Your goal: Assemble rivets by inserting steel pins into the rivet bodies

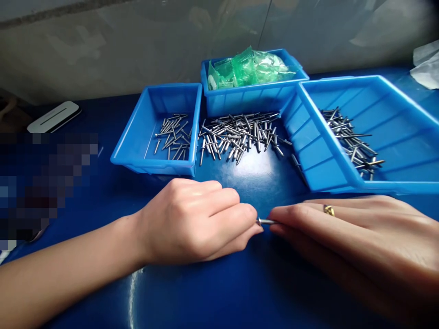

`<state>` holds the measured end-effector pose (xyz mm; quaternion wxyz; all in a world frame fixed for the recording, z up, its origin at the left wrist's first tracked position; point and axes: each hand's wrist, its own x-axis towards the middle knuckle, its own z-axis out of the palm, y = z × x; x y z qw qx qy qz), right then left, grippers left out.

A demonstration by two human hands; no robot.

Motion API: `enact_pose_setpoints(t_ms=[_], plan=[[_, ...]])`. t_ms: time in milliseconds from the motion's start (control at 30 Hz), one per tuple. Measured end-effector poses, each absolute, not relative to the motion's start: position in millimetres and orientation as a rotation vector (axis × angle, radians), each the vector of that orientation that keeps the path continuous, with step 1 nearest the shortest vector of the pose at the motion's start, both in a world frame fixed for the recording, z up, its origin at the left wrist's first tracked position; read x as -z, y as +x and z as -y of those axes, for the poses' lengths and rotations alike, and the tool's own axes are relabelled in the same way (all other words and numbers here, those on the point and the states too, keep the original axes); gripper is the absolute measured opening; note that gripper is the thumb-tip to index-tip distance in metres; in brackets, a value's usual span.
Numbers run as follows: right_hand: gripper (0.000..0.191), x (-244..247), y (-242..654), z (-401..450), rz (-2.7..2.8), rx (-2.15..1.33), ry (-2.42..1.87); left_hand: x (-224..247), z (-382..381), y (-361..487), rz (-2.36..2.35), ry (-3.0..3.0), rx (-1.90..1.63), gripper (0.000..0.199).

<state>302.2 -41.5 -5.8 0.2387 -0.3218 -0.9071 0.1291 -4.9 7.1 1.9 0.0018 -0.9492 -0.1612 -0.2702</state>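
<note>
Between my two hands runs a thin metal blind rivet [266, 221], lying roughly level above the blue tabletop. My left hand [197, 221] pinches its flanged end between thumb and forefinger, so the rivet body is hidden. On the other end, the fingers of my right hand [356, 233] are closed around the thin pin; a gold ring is on one finger. Beyond my hands a loose pile of rivets, with some screws among them [240, 135], lies on the table. More rivets [355, 141] are in the right-hand blue bin [404, 123].
A left blue bin [128, 137] holds several screws [173, 135]. At the back, another blue bin [250, 103] contains green plastic packets [245, 68]. A white flat device [55, 116] lies far left, near a pixelated patch. White crumpled material [427, 66] sits at the far right.
</note>
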Motion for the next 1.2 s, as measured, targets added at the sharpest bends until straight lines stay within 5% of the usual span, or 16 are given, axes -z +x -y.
enact_pose_setpoints(t_ms=[533, 1200], plan=[[0.033, 0.7, 295.9, 35.0, 2.47, -0.347, -0.97, -3.4, -8.3, -3.1, 0.598, -2.924, 0.75, 0.031], [0.032, 3.0, 305.3, 38.0, 2.492, -0.278, -0.943, -1.6, -7.7, -5.5, 0.646, -2.939, 0.729, 0.047]])
